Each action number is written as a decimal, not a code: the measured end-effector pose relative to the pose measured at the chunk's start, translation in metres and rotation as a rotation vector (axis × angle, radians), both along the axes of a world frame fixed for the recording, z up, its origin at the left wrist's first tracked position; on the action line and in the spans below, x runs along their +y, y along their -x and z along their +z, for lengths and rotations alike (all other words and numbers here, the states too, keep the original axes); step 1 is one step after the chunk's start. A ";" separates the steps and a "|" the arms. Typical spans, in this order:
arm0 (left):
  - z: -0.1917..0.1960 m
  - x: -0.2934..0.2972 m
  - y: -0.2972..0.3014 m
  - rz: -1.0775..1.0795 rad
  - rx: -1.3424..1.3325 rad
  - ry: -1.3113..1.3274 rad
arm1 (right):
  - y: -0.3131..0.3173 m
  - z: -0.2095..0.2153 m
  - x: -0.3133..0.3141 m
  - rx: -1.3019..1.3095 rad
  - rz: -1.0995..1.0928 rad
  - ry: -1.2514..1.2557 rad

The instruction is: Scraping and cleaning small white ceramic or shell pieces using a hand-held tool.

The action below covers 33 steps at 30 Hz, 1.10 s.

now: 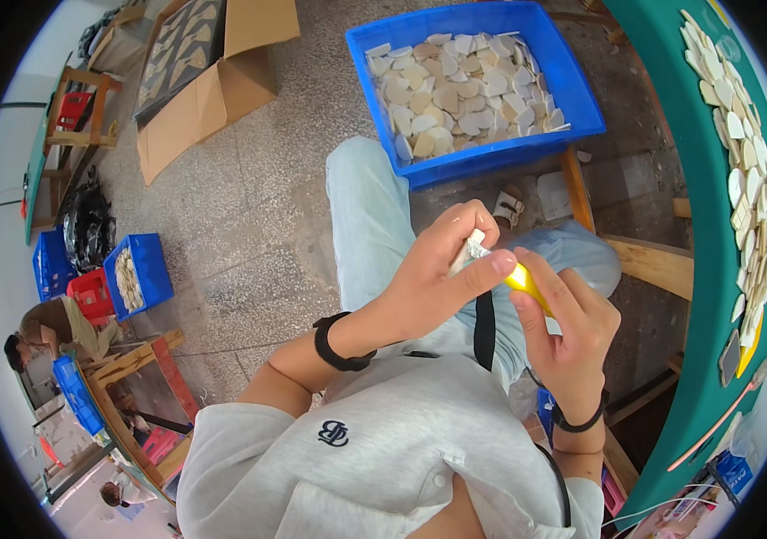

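Over my lap, both hands meet in front of my chest. My left hand is closed round a small white piece, most of it hidden by the fingers. A short yellow-handled tool sits in my right hand, pinched between thumb and fingers. The tool's front end points at the white piece and lies close by my left thumb; whether it touches cannot be made out. Beyond my knees, a blue plastic bin holds many flat, rounded white and beige pieces.
At the right, a green tabletop bears a long heap of white pieces and a thin-handled tool. An open cardboard box stands far left. Blue crates, a black bag and another person are at left.
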<state>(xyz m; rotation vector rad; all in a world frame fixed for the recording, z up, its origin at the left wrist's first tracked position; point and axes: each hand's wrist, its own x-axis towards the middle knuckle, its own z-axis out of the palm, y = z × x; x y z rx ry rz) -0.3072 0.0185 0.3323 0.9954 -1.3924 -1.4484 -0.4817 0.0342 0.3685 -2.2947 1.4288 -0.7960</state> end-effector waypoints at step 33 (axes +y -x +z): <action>-0.008 -0.005 0.003 -0.069 0.272 -0.305 | 0.003 -0.007 -0.005 -0.122 -0.159 0.038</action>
